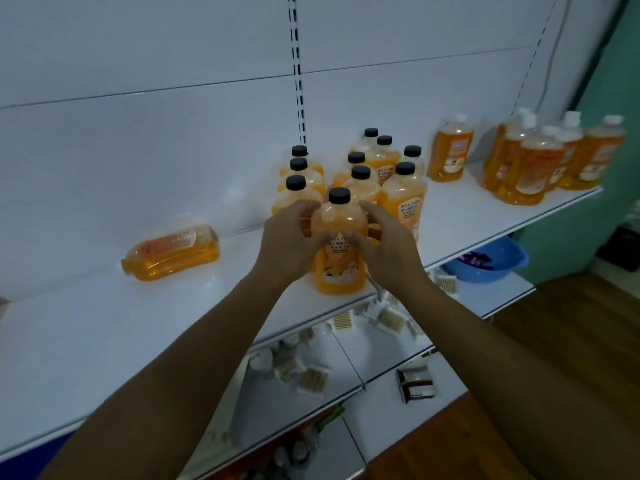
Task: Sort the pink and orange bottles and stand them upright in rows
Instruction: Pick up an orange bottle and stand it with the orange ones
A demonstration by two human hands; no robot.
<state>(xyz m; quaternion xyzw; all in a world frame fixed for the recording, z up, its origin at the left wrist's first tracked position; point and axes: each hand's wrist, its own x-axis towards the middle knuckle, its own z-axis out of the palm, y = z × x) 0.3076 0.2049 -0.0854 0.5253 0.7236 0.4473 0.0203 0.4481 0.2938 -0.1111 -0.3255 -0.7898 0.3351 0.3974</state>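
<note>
Both hands, left hand [289,242] and right hand [388,251], have fingers wrapped round the front orange bottle [340,252], upright near the shelf [104,323] edge. Risk I see: nudge it forward and it tips off, or bumps the black-capped rows [360,168] behind.

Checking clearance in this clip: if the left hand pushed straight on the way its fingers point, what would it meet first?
Probably the black-capped bottle directly behind the left hand, front of the left row; depth is unclear. The held bottle sits beside it.
</note>
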